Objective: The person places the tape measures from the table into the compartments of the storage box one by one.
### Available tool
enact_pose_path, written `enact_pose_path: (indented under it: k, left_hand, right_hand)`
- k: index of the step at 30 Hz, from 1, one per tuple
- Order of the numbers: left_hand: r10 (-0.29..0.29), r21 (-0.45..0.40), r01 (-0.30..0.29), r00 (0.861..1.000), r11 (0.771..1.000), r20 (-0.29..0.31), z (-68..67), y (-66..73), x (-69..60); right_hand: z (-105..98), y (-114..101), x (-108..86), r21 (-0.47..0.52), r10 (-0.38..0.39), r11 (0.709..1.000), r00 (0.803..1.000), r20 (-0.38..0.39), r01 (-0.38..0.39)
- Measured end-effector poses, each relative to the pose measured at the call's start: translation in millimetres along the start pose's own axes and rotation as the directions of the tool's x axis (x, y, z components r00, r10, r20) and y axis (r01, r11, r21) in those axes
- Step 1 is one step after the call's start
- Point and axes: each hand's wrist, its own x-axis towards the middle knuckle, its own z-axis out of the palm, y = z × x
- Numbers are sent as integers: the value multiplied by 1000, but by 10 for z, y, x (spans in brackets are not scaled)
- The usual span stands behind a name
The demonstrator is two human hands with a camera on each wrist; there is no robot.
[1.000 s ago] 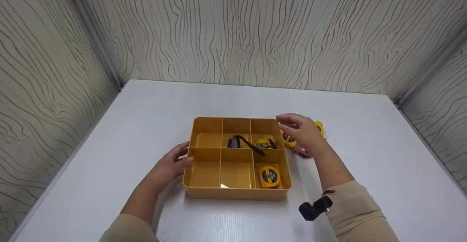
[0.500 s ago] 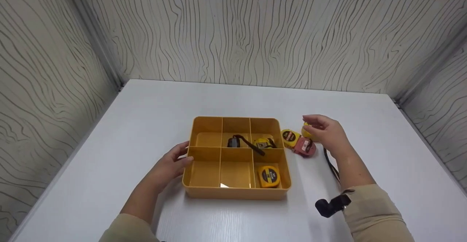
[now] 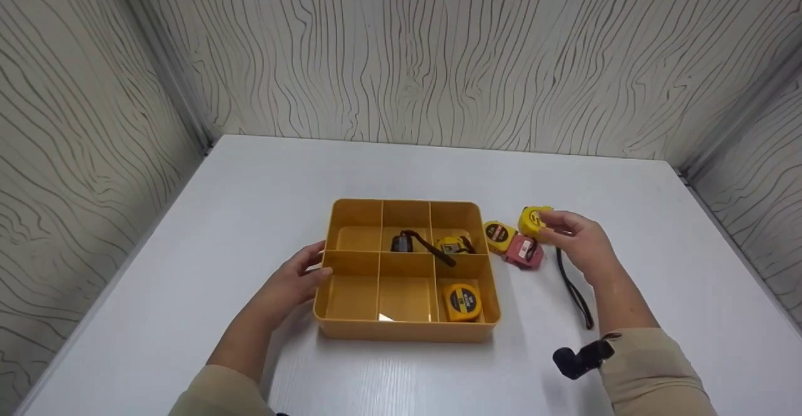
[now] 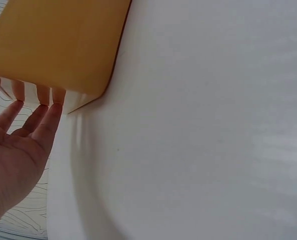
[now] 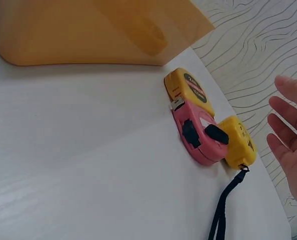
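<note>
A yellow-orange divided box sits mid-table in the head view. My left hand holds its left wall, thumb over the rim and fingertips against the outside. My right hand hovers with spread fingers beside a yellow tape measure on a black strap; the right wrist view shows them apart. Beside it lie a pink tape measure and another yellow tape measure. Inside the box are a dark tape measure at back middle, a yellow-black one at back right and an orange-yellow one at front right.
The black strap trails over the white table towards the right forearm. A black camera mount juts from the right sleeve. Wood-patterned panels stand behind the table and at its sides.
My right hand has moved right, from the box's back right corner past the loose tape measures, uncovering them and the strap. My left hand and the box have stayed put.
</note>
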Motion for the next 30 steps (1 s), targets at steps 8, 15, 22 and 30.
enact_pose_path:
  k: [8,15,22,30]
  left_hand:
    - [8,12,-8,1000,1000,8,-10,-1,-16]
    - [5,1,-5,1000,1000,8,-3,10,-18]
    - [0,0,0,1000,1000,3,3,13,-13]
    - [-21,11,21,1000,1000,-11,10,13,-8]
  right_hand:
    - [77,237,-26,-74,75,994,997,15,-74]
    - [165,360,-55,-71,112,991,994,17,-111]
    - [245,395,-29,-66,157,986,988,12,-155]
    - [327,379,-24,-96,188,978,981,41,-184]
